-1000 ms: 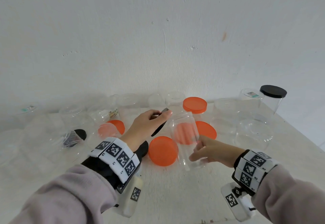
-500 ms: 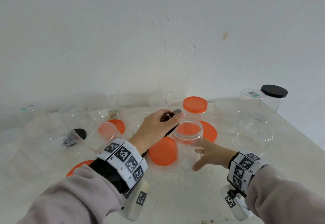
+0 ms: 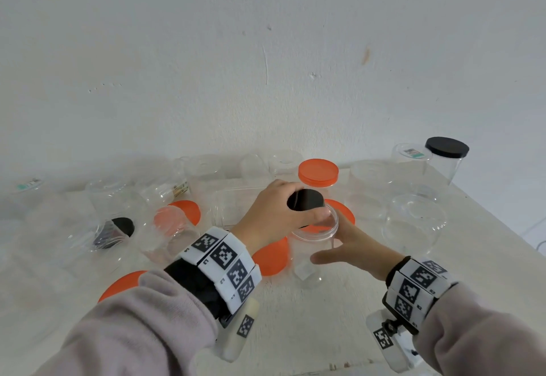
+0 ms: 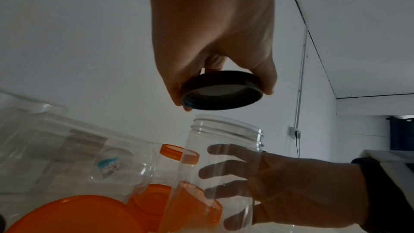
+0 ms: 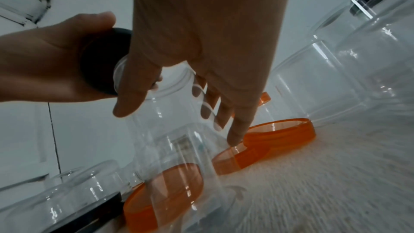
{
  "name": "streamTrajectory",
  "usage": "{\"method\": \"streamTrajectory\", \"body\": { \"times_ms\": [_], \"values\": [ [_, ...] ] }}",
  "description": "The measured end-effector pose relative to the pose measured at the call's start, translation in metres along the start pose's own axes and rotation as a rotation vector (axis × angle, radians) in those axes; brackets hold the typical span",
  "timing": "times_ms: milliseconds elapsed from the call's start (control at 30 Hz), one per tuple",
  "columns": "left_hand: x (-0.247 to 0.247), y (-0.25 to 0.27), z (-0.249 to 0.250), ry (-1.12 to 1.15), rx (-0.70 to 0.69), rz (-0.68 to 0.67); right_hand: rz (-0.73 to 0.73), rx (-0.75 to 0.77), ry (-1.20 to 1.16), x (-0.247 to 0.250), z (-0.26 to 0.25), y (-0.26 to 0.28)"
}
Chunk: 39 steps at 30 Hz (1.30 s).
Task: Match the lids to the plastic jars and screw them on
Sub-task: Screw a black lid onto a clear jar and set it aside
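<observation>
A black lid (image 3: 308, 198) is gripped by its rim in my left hand (image 3: 298, 207). It hangs just above the open mouth of an upright clear jar (image 3: 304, 269), not touching it. In the left wrist view the lid (image 4: 221, 91) shows its threaded underside a short gap over the jar's threaded neck (image 4: 224, 127). My right hand (image 3: 336, 242) holds the jar's body on the table, thumb in front and fingers behind. The right wrist view shows those fingers (image 5: 233, 130) through the clear wall of the jar (image 5: 170, 130).
An orange-lidded jar (image 3: 318, 173) stands just behind. Loose orange lids (image 3: 271, 257) lie round the jar's base. Several empty clear jars crowd the back and both sides. A black-lidded jar (image 3: 446, 148) stands far right near the table edge (image 3: 487, 213).
My left hand has carried the black lid rightward over the jar mouth. The jar went from tilted to upright, and my right hand now holds its side.
</observation>
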<state>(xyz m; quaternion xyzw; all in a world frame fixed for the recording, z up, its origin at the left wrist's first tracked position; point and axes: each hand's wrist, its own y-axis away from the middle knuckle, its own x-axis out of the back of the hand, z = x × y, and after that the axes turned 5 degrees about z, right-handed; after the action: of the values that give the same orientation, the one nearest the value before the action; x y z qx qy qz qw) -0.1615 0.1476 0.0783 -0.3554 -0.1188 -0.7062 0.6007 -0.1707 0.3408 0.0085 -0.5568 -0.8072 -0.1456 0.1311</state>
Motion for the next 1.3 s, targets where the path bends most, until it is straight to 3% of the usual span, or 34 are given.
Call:
{"method": "streamTrajectory", "body": {
  "times_ms": [300, 733, 933, 1067, 1167, 1300],
  "values": [
    [-0.026, -0.007, 0.003, -0.158, -0.061, -0.072, 0.005, 0.057, 0.009, -0.001, 0.002, 0.002],
    [-0.028, -0.011, -0.005, -0.164, -0.021, -0.112, -0.007, 0.024, 0.062, 0.001, 0.002, 0.003],
    [-0.009, 0.000, -0.028, 0.119, 0.102, -0.095, -0.054, -0.008, 0.088, 0.029, -0.018, 0.009],
    [-0.013, 0.013, -0.042, 0.298, 0.195, -0.183, -0.014, 0.076, 0.152, 0.042, -0.050, 0.007],
    [-0.025, 0.017, -0.046, 0.402, 0.202, -0.206, -0.041, 0.126, 0.323, 0.037, -0.075, -0.001],
    [-0.039, 0.016, -0.051, 0.417, 0.223, -0.139, -0.148, 0.136, 0.632, 0.025, -0.097, -0.011]
  ]
}}
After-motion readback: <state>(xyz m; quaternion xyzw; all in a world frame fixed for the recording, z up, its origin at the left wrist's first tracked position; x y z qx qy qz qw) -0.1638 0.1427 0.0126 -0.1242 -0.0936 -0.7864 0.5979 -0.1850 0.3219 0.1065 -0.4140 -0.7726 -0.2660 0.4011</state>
